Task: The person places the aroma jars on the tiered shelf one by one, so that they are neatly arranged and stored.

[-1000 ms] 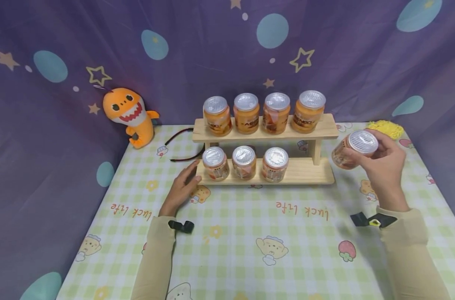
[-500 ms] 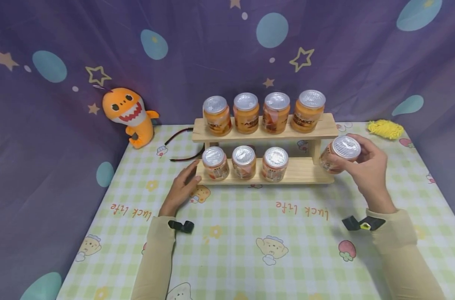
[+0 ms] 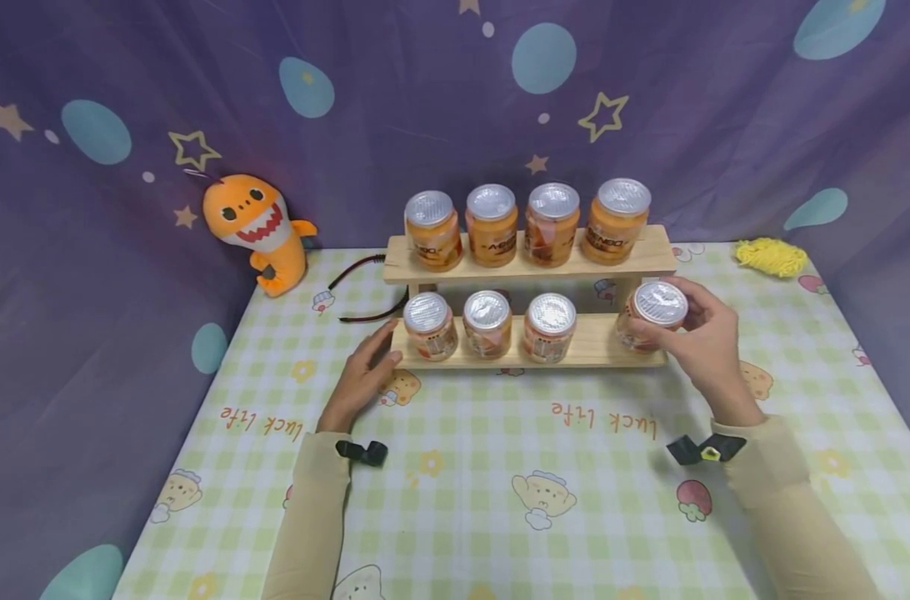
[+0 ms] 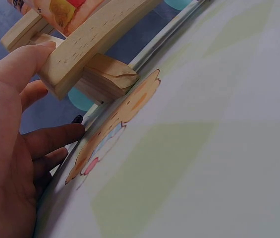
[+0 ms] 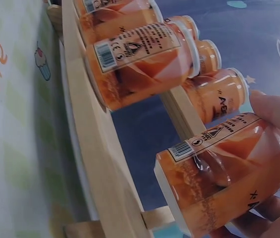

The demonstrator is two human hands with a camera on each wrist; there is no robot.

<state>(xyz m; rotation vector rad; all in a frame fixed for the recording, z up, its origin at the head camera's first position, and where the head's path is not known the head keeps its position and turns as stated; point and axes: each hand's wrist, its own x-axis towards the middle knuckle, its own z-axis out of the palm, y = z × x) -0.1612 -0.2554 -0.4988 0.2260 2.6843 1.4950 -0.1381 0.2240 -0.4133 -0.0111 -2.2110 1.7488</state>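
My right hand (image 3: 706,354) grips a clear can with orange contents and a silver lid (image 3: 661,305), thumb on the near side and fingers behind. It hangs close over the right end of the wooden rack's lower board (image 3: 596,340). In the right wrist view the held can (image 5: 224,171) shows a barcode and warning triangle, its pale base by the board. My left hand (image 3: 360,377) rests at the rack's left end; in the left wrist view the thumb (image 4: 23,64) touches the board's corner, the other fingers stretched out loosely. Three similar cans, one being the rightmost (image 3: 549,329), stand on the lower board.
Several similar cans, including one at the right end (image 3: 617,223), line the rack's upper board (image 3: 663,250). An orange shark plush (image 3: 254,229) sits at the back left, beside a dark cable (image 3: 361,318). Yellow yarn (image 3: 772,257) lies back right. A checked cloth (image 3: 470,500) covers the table.
My right hand has carried the can leftward and slightly down, from beside the rack to over its lower board's right end. The left hand has stayed in place.
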